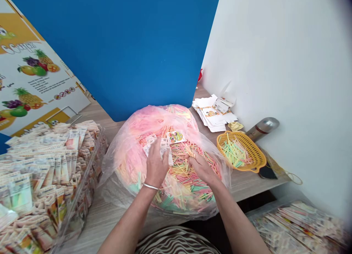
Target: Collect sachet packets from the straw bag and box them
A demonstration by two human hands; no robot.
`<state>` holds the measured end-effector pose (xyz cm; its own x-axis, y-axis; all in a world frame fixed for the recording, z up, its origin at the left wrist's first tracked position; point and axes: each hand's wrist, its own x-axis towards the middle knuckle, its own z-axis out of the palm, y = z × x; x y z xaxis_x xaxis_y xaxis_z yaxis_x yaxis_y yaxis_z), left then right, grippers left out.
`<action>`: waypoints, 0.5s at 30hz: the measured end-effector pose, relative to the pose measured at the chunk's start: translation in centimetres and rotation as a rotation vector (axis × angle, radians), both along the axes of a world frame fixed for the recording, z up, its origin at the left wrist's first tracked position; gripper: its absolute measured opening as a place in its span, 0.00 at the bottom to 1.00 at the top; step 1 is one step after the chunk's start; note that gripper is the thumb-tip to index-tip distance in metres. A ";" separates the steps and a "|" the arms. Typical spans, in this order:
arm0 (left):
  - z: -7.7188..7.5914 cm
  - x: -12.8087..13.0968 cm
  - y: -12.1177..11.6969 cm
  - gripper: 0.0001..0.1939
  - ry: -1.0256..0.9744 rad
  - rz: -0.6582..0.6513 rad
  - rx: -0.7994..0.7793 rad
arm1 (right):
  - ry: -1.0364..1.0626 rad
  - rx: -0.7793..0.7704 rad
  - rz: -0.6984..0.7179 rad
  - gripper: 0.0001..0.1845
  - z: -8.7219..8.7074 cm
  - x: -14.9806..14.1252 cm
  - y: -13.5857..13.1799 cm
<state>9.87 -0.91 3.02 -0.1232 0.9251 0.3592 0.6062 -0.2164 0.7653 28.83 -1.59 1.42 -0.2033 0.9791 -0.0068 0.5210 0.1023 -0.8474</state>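
Observation:
A big clear plastic bag lies open on the table, full of thin sticks in pink, yellow and green. My left hand, a thin bangle at its wrist, is closed on a fan of small printed packets above the sticks. One packet with a coloured picture label lies on the pile just beyond. My right hand rests in the sticks, its fingers pinched around a few sticks.
A clear bin heaped with filled packets stands at the left. A yellow basket with some sticks sits at the right, flat paper packets and a metal flask behind it. More packets lie at lower right. A blue board stands behind.

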 end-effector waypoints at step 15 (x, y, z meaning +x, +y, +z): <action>-1.1 7.6 -2.2 0.22 -1.437 -0.166 -0.796 | 0.574 0.149 -0.338 0.23 -1.5 -2.9 -0.4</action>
<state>17.46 -3.06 1.89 0.1979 0.8460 -0.4952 -0.6400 0.4941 0.5884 25.93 -1.99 -0.09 0.1823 0.9717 0.1504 0.0169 0.1499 -0.9886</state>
